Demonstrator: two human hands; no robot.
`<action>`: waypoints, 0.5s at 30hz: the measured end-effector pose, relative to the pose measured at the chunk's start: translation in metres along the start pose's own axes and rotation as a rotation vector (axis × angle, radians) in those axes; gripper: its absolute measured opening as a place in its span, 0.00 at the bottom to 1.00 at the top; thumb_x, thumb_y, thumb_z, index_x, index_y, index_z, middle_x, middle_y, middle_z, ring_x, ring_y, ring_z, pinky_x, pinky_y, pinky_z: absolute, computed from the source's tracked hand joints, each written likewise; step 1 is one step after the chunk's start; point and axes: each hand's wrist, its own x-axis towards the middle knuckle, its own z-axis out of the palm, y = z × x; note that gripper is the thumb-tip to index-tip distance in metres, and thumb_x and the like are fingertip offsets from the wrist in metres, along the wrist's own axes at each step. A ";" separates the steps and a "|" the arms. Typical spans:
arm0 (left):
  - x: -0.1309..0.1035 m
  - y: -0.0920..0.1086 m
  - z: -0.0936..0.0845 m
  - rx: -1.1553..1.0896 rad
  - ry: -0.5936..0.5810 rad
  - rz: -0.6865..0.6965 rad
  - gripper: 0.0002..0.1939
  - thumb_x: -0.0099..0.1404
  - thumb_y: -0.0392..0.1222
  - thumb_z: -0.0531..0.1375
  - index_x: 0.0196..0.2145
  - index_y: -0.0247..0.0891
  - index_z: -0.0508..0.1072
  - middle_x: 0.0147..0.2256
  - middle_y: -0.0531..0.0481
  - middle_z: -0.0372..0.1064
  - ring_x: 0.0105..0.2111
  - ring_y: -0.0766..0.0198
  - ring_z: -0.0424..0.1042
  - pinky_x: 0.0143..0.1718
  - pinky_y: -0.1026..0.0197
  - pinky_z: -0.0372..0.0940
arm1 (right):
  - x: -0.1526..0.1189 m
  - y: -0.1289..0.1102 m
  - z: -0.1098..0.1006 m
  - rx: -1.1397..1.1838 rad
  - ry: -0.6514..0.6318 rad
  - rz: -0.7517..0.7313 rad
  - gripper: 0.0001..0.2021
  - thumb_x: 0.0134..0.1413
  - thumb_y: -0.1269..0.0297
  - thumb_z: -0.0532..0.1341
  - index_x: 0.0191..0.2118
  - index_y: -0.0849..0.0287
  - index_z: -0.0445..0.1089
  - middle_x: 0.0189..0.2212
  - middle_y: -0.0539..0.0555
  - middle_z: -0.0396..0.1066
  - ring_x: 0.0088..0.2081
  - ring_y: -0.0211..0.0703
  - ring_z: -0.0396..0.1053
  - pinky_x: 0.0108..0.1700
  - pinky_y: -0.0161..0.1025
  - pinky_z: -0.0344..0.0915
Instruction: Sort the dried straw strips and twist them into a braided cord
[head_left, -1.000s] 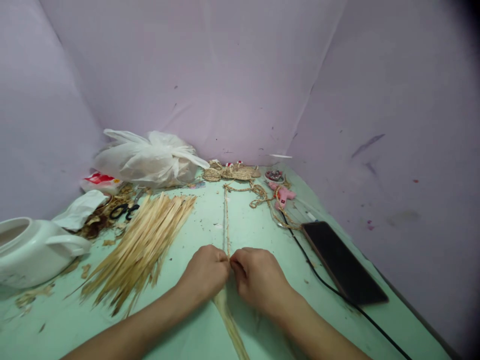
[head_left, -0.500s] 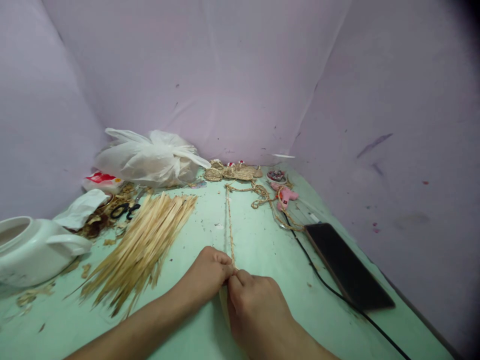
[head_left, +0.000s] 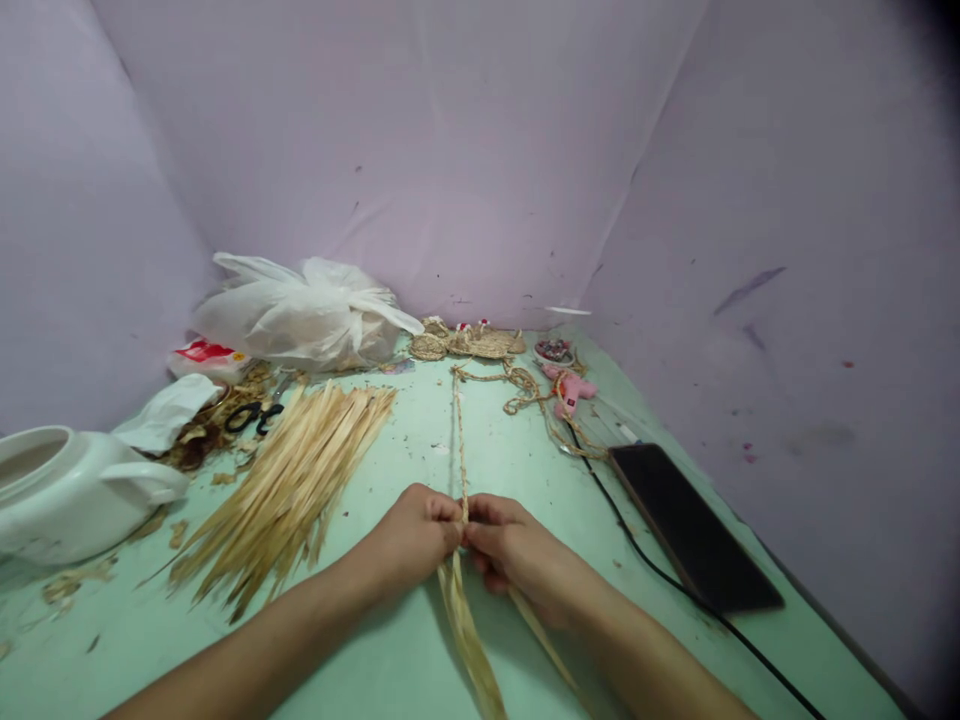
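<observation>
A thin braided cord (head_left: 460, 440) runs down the middle of the green table to my fingers. My left hand (head_left: 421, 530) pinches the cord's lower end from the left. My right hand (head_left: 510, 545) grips it from the right, fingertips touching the left ones. Loose pale fibre strands (head_left: 469, 640) hang below both hands, one of them passing under the right hand. To the left lies a fanned bundle of dry straw strips (head_left: 292, 490). Farther up, the cord bends right into a loose tangle (head_left: 523, 385).
A white pot (head_left: 67, 500), black scissors (head_left: 255, 418), fibre scraps and a white plastic bag (head_left: 307, 315) are at left. Woven pieces (head_left: 484, 343) lie at the back. A pink glue gun (head_left: 573, 390), its black cable and a dark phone (head_left: 694, 530) are at right.
My right hand has moved up and turned beside the left fingertips, with its fingers more spread. The loose strands below now show more, one swung out to the right.
</observation>
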 end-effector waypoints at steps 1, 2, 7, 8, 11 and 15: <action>-0.001 0.001 0.000 0.018 0.010 -0.010 0.10 0.45 0.42 0.53 0.12 0.36 0.57 0.11 0.59 0.46 0.15 0.74 0.43 0.19 0.65 0.39 | 0.000 0.001 0.003 -0.004 0.021 -0.006 0.02 0.37 0.70 0.55 0.23 0.60 0.59 0.13 0.42 0.50 0.15 0.28 0.46 0.19 0.30 0.43; -0.001 0.002 -0.001 0.045 0.023 -0.023 0.10 0.45 0.41 0.53 0.12 0.37 0.57 0.11 0.60 0.43 0.15 0.74 0.42 0.19 0.65 0.38 | 0.000 0.002 0.004 -0.022 0.047 -0.021 0.01 0.36 0.71 0.54 0.21 0.60 0.59 0.12 0.41 0.48 0.14 0.27 0.43 0.19 0.31 0.40; 0.000 0.005 -0.010 0.222 0.028 -0.067 0.07 0.44 0.37 0.52 0.12 0.36 0.58 0.12 0.59 0.42 0.16 0.74 0.42 0.19 0.65 0.39 | 0.007 0.008 -0.001 -0.092 0.109 -0.106 0.04 0.36 0.68 0.56 0.18 0.62 0.63 0.11 0.43 0.51 0.15 0.28 0.43 0.21 0.32 0.39; 0.001 0.005 -0.011 0.271 0.038 -0.075 0.07 0.44 0.37 0.52 0.12 0.36 0.58 0.12 0.59 0.42 0.16 0.73 0.42 0.19 0.65 0.39 | 0.009 0.010 -0.002 -0.090 0.123 -0.127 0.04 0.35 0.67 0.57 0.18 0.62 0.63 0.12 0.43 0.52 0.16 0.28 0.44 0.21 0.32 0.39; -0.003 0.007 -0.012 0.502 0.141 -0.092 0.10 0.45 0.38 0.53 0.11 0.36 0.59 0.12 0.58 0.43 0.16 0.73 0.45 0.19 0.65 0.42 | 0.012 0.014 -0.003 -0.054 0.158 -0.157 0.05 0.33 0.66 0.59 0.18 0.62 0.63 0.11 0.43 0.54 0.16 0.28 0.46 0.21 0.31 0.41; -0.023 0.017 -0.002 0.858 0.312 -0.098 0.12 0.50 0.43 0.53 0.15 0.36 0.66 0.14 0.53 0.53 0.18 0.68 0.54 0.22 0.64 0.46 | 0.009 0.013 0.000 0.010 0.153 -0.127 0.05 0.32 0.66 0.60 0.17 0.62 0.64 0.11 0.46 0.60 0.16 0.29 0.52 0.22 0.31 0.46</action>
